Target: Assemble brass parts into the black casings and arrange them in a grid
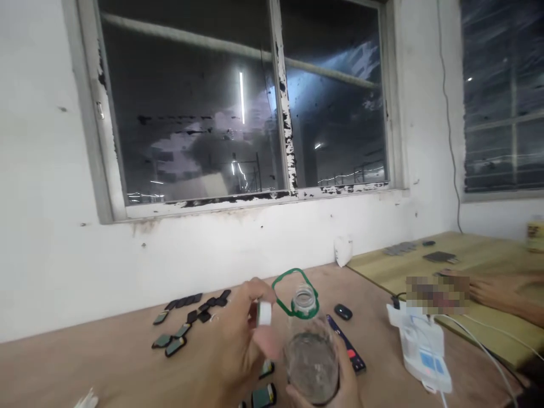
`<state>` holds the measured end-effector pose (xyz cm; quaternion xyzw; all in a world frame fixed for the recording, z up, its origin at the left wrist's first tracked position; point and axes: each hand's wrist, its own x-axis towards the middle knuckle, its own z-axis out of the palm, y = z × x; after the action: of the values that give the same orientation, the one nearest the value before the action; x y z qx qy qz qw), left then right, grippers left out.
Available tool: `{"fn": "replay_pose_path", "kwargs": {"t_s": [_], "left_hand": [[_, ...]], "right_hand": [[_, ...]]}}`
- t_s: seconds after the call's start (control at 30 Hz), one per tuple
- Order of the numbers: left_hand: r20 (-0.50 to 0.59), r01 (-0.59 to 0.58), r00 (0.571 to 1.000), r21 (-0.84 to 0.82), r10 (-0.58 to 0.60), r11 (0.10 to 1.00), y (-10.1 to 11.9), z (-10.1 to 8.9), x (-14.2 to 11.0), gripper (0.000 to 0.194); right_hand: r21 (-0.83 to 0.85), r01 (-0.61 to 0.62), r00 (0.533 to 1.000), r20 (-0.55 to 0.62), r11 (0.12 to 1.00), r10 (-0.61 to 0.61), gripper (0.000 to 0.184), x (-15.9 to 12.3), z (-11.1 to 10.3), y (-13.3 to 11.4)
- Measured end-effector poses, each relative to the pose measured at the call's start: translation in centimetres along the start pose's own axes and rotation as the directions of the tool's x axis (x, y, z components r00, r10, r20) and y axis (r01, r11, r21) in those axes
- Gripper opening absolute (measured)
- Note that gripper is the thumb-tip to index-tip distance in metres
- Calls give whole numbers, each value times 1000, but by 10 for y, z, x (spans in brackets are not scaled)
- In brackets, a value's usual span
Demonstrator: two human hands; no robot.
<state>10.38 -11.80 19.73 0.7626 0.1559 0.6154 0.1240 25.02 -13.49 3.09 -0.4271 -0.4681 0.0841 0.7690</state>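
Note:
A clear bottle (314,360) with a green carrying loop (278,281) round its neck stands in front of me, its mouth uncovered. My right hand (346,374) is wrapped round the lower part of the bottle. To the left of the neck, my left hand (242,328) pinches a white bottle cap (264,313) between thumb and fingers, apart from the mouth. Motion blurs the left fingertips somewhat. Below the hands lie small dark-edged pieces with grey-green faces (263,395), partly cut off by the frame.
Several dark pieces (206,306) lie on the brown table (127,368) at left. Right of the bottle are a dark box or phone-like item (359,362), a black mouse (343,311) and a white device with cables (425,354). Another person's hand (480,286) rests over the yellowish table (382,272).

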Motion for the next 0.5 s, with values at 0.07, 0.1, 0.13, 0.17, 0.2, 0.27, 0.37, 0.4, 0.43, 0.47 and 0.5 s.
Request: {"fn": "replay_pose_path", "kwargs": {"t_s": [0.07,0.1,0.13,0.17,0.2,0.27,0.37,0.4,0.43,0.47,0.5], "left_hand": [[72,2,997,-3,-2,1000,-4,8,12,62],[120,6,993,3,-7,1000,-8,11,17,57],[178,-2,984,1,2,1000,-14,13,21,50],[214,-11,977,-2,11,1000,-19,15,24,43],[230,-18,973,-7,19,1000,-24,17,27,36],[244,-19,970,-4,19,1000,-30,20,33,30],[289,35,956,53,-49,998,-31,25,44,27],[293,53,953,71,-71,996,-30,27,48,28],[303,74,948,88,-98,993,-29,28,52,30],[317,97,940,109,-127,989,-28,30,56,32],[330,111,932,129,-149,985,-26,31,59,34]], "right_hand": [[-10,18,999,29,1000,-18,92,1,2,20],[-9,15,999,33,1000,-15,91,2,2,24],[-7,22,999,26,1000,-22,90,3,1,26],[-10,30,999,25,999,-30,89,4,0,25],[-19,36,999,26,999,-36,89,6,0,23],[-47,31,998,51,998,-29,89,11,-2,17],[-72,-15,994,103,997,23,89,19,-2,9],[-79,-30,993,115,996,39,89,21,-2,8],[-80,-43,991,120,996,53,89,23,-2,7],[-76,-46,988,141,996,56,89,24,-1,6],[-73,-45,987,153,996,56,89,25,-1,5]]}}
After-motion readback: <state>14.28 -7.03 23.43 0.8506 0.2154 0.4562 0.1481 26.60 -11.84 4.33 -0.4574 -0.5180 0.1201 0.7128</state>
